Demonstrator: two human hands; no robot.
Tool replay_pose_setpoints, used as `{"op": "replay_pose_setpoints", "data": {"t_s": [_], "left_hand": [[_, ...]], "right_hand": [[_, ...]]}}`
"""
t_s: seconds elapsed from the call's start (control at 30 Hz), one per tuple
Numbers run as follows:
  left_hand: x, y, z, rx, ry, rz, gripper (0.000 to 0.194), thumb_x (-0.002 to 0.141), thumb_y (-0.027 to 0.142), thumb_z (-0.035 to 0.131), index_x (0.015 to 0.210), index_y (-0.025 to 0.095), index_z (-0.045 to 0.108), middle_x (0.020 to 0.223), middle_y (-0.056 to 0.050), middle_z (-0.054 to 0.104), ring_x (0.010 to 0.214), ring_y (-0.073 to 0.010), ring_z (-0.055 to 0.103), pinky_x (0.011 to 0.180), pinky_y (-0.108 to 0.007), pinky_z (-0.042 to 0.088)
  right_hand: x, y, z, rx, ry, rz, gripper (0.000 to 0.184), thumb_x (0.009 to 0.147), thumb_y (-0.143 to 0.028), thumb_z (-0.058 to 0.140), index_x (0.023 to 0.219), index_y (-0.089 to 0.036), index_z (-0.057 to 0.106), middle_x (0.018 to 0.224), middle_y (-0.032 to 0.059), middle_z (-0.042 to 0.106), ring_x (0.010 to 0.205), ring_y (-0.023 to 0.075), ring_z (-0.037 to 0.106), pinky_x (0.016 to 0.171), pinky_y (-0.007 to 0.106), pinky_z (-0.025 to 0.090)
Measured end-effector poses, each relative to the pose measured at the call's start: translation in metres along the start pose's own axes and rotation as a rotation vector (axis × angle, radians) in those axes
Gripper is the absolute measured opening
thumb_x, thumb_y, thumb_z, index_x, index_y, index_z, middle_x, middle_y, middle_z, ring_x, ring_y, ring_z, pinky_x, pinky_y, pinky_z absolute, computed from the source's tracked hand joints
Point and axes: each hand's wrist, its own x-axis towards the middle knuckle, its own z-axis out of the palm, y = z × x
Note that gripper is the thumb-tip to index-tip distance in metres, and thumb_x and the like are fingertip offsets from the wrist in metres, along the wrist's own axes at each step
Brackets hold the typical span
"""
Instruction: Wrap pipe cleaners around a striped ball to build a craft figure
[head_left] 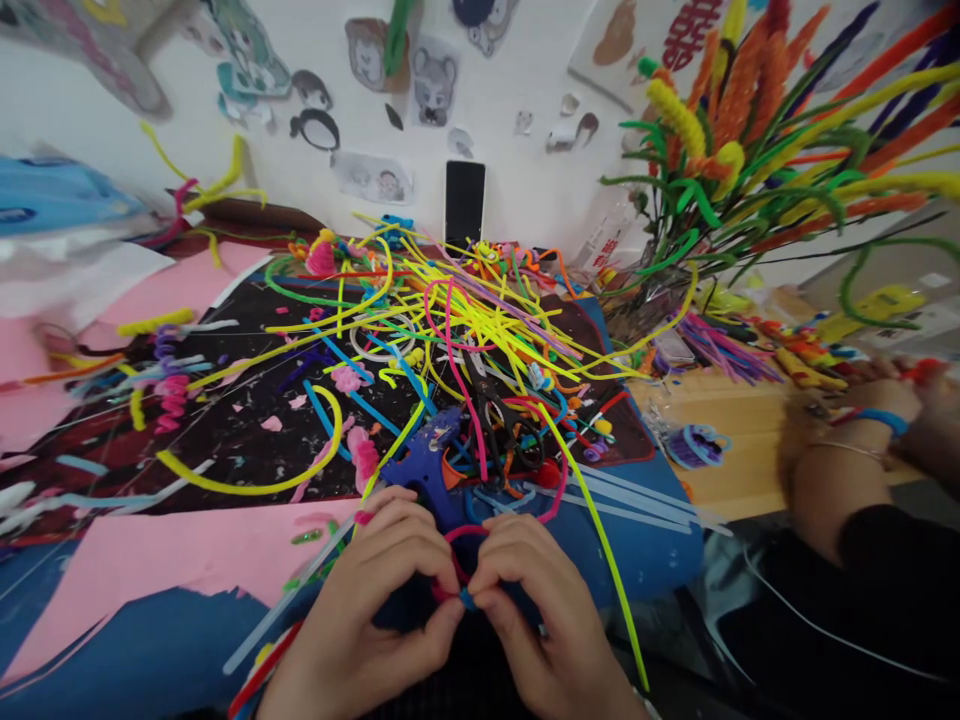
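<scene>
My left hand [375, 610] and my right hand [536, 605] meet at the bottom centre, fingers pinched together on a small pink pipe cleaner loop [459, 560] with a blue bit at the pinch. Both hands are closed on it. Just beyond my fingers lies a blue glue gun [426, 462], with black-handled scissors [504, 432] beside it. A tangled heap of yellow, pink, blue and green pipe cleaners [480, 310] covers the black mat [240, 430] behind them.
Pink paper sheets [165, 560] lie at the left front. A bunch of upright pipe cleaners [750, 130] stands at the right. Another person's arm [847, 470] with a blue wristband works at the right on the wooden table. A phone [464, 200] leans on the wall.
</scene>
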Motion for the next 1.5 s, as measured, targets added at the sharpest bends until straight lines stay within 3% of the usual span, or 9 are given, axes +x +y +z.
{"op": "replay_pose_setpoints", "data": {"t_s": [0.13,0.27,0.67,0.83,1.03,1.1,1.27,1.37,1.5], "left_hand": [[-0.003,0.001,0.006,0.173,0.092,0.053,0.022,0.079,0.001,0.058,0.077,0.023,0.056,0.068,0.007,0.065,0.072,-0.0127,0.061,0.096,-0.036,0.042],[-0.006,0.001,0.012,0.282,0.187,0.144,0.024,0.078,-0.002,0.057,0.077,0.023,0.055,0.066,0.007,0.067,0.07,-0.0125,0.062,0.077,-0.028,0.048],[0.004,0.007,0.006,0.381,0.253,0.242,0.026,0.075,-0.004,0.056,0.073,0.021,0.057,0.059,0.006,0.067,0.061,-0.0101,0.061,0.068,-0.02,0.05],[-0.003,0.005,0.015,0.287,0.251,0.123,0.022,0.079,0.0,0.058,0.073,0.021,0.055,0.062,0.007,0.065,0.064,-0.0112,0.058,0.074,-0.025,0.048],[-0.008,0.004,0.021,0.193,0.2,0.056,0.022,0.082,-0.001,0.059,0.08,0.02,0.059,0.07,0.005,0.067,0.071,-0.0126,0.056,0.071,-0.024,0.045],[-0.007,0.005,0.021,0.179,0.202,0.052,0.021,0.083,-0.001,0.057,0.082,0.02,0.059,0.07,0.005,0.067,0.069,-0.0126,0.055,0.076,-0.027,0.044],[-0.006,0.003,0.026,0.17,0.114,0.076,0.021,0.083,0.003,0.051,0.083,0.021,0.061,0.065,0.005,0.061,0.064,-0.0145,0.051,0.102,-0.043,0.032],[-0.008,0.002,0.028,0.115,0.067,0.071,0.022,0.084,0.003,0.05,0.082,0.021,0.062,0.066,0.004,0.059,0.066,-0.0151,0.05,0.103,-0.044,0.03],[-0.012,0.004,0.024,-0.029,0.022,-0.032,0.022,0.087,0.004,0.053,0.088,0.023,0.064,0.076,0.004,0.062,0.074,-0.0147,0.056,0.107,-0.044,0.028]], "right_hand": [[0.0,0.0,0.002,0.012,0.049,0.028,0.011,0.095,-0.013,0.053,0.09,-0.022,0.057,0.082,0.0021,0.066,0.083,0.017,0.063,0.078,0.029,0.053],[0.0,-0.001,0.0,0.017,0.035,0.019,0.011,0.095,-0.014,0.052,0.091,-0.023,0.057,0.081,0.0023,0.066,0.083,0.0183,0.064,0.08,0.032,0.053],[-0.002,0.004,0.001,-0.012,0.064,-0.108,0.011,0.095,-0.012,0.052,0.092,-0.02,0.059,0.08,0.0013,0.067,0.078,0.0147,0.065,0.093,0.037,0.056],[-0.003,0.006,-0.006,-0.074,0.043,-0.151,0.009,0.093,-0.009,0.06,0.091,-0.017,0.064,0.082,0.0004,0.07,0.08,0.0121,0.065,0.115,0.045,0.042],[-0.006,0.01,-0.013,-0.108,0.018,-0.205,0.012,0.094,-0.006,0.06,0.093,-0.016,0.066,0.086,-0.0001,0.071,0.087,0.0107,0.065,0.125,0.048,0.025],[-0.006,0.011,-0.013,-0.11,0.026,-0.224,0.013,0.095,-0.007,0.058,0.093,-0.016,0.066,0.086,0.0004,0.072,0.088,0.0107,0.066,0.125,0.048,0.027],[-0.008,0.017,-0.017,-0.108,0.039,-0.334,0.017,0.099,-0.012,0.053,0.092,-0.017,0.067,0.082,0.0004,0.073,0.083,0.0104,0.067,0.115,0.042,0.046],[-0.01,0.025,-0.019,-0.111,0.013,-0.405,0.018,0.101,-0.012,0.05,0.097,-0.017,0.067,0.085,0.0008,0.075,0.086,0.0105,0.068,0.112,0.038,0.05],[-0.014,0.033,-0.021,-0.117,0.002,-0.435,0.021,0.102,-0.013,0.048,0.1,-0.016,0.068,0.085,0.0017,0.075,0.088,0.0112,0.069,0.111,0.036,0.051]]}}
